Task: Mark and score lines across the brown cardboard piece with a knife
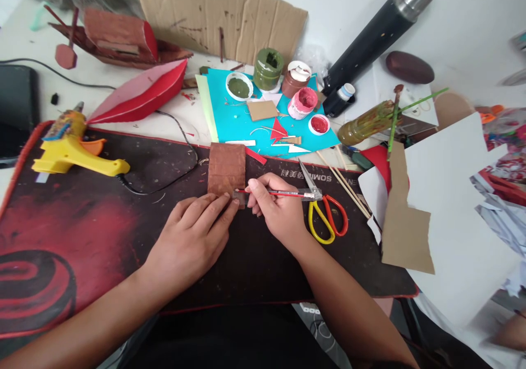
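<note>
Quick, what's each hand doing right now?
Left hand: open, fingers resting on the brown card.
Right hand: closed, holding a red pen or pencil.

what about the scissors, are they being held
No, the scissors lie on the mat; the right hand holds a slim tool, the left hand touches a brown piece.

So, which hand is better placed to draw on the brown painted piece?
Probably the right hand: it grips the red pen beside the near end of the brown painted piece, where the left hand rests.
</note>
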`<state>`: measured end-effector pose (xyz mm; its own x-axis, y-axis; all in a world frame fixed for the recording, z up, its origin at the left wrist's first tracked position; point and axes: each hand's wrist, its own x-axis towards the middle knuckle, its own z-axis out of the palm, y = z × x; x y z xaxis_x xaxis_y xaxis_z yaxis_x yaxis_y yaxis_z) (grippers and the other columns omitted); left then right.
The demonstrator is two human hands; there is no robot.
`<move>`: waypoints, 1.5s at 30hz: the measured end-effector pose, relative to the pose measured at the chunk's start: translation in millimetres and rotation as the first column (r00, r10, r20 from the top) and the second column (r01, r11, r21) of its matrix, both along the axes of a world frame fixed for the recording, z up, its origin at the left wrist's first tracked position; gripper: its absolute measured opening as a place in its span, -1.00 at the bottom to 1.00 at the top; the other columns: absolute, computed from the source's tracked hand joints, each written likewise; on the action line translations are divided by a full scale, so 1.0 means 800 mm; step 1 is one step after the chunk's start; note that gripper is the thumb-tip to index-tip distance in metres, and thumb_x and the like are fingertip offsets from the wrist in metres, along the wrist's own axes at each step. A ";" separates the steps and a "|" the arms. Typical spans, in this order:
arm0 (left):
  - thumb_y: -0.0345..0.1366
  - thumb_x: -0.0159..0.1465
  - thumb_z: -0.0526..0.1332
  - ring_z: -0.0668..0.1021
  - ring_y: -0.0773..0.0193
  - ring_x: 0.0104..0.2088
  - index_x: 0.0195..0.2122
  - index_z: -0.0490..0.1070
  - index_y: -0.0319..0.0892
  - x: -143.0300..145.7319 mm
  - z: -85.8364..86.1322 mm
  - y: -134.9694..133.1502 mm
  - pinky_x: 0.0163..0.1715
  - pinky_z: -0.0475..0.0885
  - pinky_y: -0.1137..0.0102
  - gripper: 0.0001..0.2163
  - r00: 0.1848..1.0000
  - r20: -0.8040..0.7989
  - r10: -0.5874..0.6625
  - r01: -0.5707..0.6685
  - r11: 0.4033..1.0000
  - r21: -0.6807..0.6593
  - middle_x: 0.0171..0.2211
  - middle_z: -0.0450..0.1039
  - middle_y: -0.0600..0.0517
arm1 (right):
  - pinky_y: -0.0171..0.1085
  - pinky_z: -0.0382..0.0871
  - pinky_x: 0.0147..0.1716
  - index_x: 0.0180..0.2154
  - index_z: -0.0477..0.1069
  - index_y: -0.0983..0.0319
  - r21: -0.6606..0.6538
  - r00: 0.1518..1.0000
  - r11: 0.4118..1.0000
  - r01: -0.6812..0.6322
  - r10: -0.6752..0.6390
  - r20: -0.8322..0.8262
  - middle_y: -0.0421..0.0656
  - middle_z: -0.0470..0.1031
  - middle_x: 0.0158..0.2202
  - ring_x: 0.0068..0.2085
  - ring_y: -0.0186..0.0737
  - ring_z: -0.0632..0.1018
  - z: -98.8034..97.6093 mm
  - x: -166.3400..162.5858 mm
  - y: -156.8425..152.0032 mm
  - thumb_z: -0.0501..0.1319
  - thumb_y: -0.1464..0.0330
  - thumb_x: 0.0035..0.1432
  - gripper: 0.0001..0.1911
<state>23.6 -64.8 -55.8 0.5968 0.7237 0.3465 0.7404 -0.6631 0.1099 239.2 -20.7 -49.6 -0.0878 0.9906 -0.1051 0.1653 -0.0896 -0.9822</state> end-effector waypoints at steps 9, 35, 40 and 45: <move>-0.44 0.49 0.25 0.67 -0.13 0.15 0.42 0.39 -0.26 -0.001 -0.003 -0.001 0.09 0.58 0.02 -0.53 0.998 0.067 0.014 -0.011 0.999 -0.049 0.19 0.67 -0.22 | -0.32 0.42 -0.53 -0.31 0.54 0.13 -0.033 0.997 0.999 0.028 -0.030 -0.070 -0.28 0.56 -0.50 -0.56 -0.34 0.51 0.000 0.000 0.000 0.34 -0.06 0.49 -0.55; -0.10 0.59 0.23 0.61 -0.11 0.26 0.29 0.52 -0.05 -0.041 -0.014 0.052 0.30 0.50 -0.09 -0.66 0.970 0.234 0.070 -0.004 0.962 -0.273 0.33 0.61 -0.13 | -0.33 0.44 -0.53 -0.30 0.55 0.15 -0.076 0.990 0.997 -0.014 0.004 -0.141 -0.25 0.58 -0.48 -0.52 -0.33 0.53 0.022 0.024 -0.020 0.35 -0.13 0.45 -0.50; -0.09 0.57 0.24 0.60 -0.11 0.28 0.27 0.54 -0.06 -0.041 -0.014 0.053 0.30 0.51 -0.11 -0.67 0.966 0.247 0.078 -0.004 0.958 -0.286 0.33 0.60 -0.15 | -0.34 0.48 -0.48 -0.28 0.59 0.16 0.043 0.985 0.997 0.064 -0.056 -0.165 -0.23 0.61 -0.45 -0.45 -0.30 0.61 0.015 0.022 0.017 0.40 -0.08 0.44 -0.54; -0.10 0.57 0.23 0.60 -0.14 0.30 0.26 0.54 -0.08 -0.041 -0.014 0.053 0.31 0.53 -0.10 -0.67 0.963 0.253 0.091 -0.024 0.967 -0.255 0.36 0.55 -0.20 | -0.32 0.51 -0.49 -0.26 0.56 0.15 -0.023 0.982 0.998 0.067 -0.070 -0.175 -0.25 0.59 -0.47 -0.45 -0.26 0.65 0.004 0.022 0.031 0.39 -0.20 0.36 -0.46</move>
